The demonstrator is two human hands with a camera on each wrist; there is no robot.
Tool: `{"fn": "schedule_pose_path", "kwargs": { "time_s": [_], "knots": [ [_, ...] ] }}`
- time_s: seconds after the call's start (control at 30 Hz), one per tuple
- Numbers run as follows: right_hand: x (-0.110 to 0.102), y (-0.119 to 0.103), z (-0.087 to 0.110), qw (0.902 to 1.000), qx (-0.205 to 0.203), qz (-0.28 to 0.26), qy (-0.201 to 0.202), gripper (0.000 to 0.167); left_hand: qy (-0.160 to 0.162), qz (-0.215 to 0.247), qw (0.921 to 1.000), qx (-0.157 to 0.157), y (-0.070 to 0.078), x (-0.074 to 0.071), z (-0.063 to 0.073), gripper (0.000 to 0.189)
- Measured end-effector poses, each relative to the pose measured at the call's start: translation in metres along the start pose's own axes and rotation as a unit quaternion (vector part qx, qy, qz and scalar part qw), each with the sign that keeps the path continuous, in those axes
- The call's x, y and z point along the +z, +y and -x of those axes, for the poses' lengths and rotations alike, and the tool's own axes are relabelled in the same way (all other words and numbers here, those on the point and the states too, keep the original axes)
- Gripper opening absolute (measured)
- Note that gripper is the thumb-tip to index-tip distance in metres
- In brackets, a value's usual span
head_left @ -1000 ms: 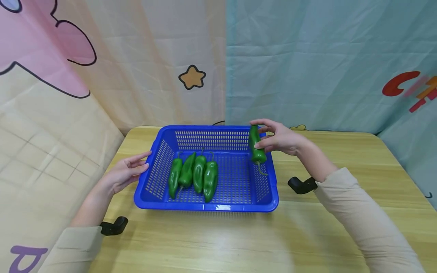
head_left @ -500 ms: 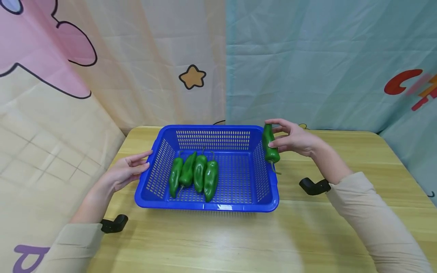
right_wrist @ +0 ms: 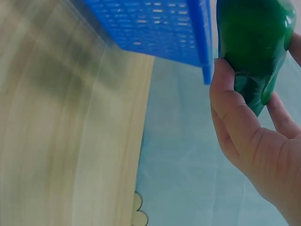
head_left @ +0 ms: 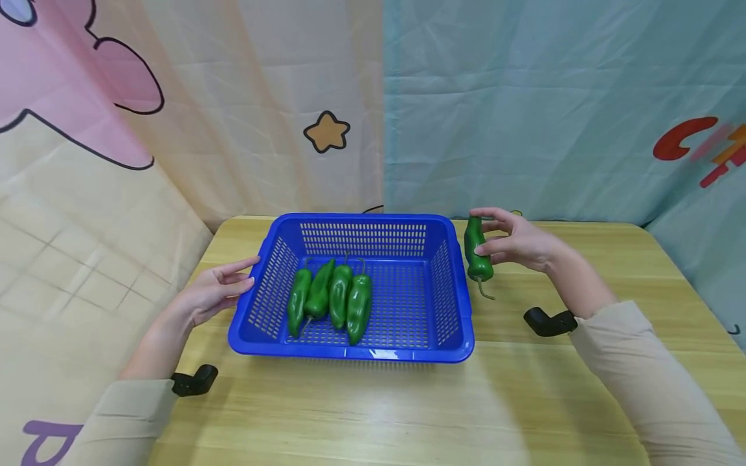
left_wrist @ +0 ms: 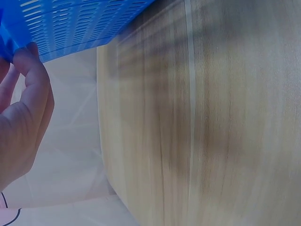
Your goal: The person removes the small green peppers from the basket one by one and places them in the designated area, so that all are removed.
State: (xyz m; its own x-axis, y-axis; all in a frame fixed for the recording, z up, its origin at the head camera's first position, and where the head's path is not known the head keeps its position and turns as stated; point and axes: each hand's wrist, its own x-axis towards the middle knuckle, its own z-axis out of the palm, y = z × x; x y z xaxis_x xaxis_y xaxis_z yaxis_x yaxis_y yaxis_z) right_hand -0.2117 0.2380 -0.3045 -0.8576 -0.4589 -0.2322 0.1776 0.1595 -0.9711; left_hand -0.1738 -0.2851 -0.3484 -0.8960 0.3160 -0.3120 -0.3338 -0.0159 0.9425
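A blue plastic basket (head_left: 379, 355) with slotted walls stands on the table. Several long green peppers (head_left: 359, 309) lie side by side in its left half. My left hand (head_left: 212, 294) holds the basket's left rim, and in the left wrist view its bent fingers (left_wrist: 30, 70) are right at the rim. Just outside the basket's right rim, my right hand (head_left: 513, 239) grips another green pepper (head_left: 479, 265) between thumb and fingers, its stem hanging toward the front. Close up in the right wrist view, this glossy pepper (right_wrist: 254, 37) sits among the fingertips beside the basket wall.
The wooden table (head_left: 373, 421) extends in front of the basket and to its right. A printed cloth curtain (head_left: 495, 116) hangs behind the table's back edge, and another panel (head_left: 87, 213) stands along the left. Black wrist mounts (head_left: 550, 321) jut from both sleeves.
My right hand has carried its pepper rightward, from over the basket's right end to outside the right rim. My left hand and the peppers in the basket have stayed in place.
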Motion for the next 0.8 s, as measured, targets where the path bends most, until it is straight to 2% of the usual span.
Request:
{"fn": "schedule_pose_path", "kwargs": {
  "time_s": [0.43, 0.8],
  "knots": [
    [-0.021, 0.031, 0.009, 0.9996, 0.016, 0.010, 0.019, 0.075, 0.002, -0.014, 0.9999, 0.004, -0.002, -0.001, -0.001, 0.031],
    [-0.033, 0.058, 0.009, 0.9983, 0.033, 0.022, 0.042, 0.074, -0.001, -0.007, 0.9999, 0.010, -0.002, -0.001, -0.001, 0.031]
  ]
}}
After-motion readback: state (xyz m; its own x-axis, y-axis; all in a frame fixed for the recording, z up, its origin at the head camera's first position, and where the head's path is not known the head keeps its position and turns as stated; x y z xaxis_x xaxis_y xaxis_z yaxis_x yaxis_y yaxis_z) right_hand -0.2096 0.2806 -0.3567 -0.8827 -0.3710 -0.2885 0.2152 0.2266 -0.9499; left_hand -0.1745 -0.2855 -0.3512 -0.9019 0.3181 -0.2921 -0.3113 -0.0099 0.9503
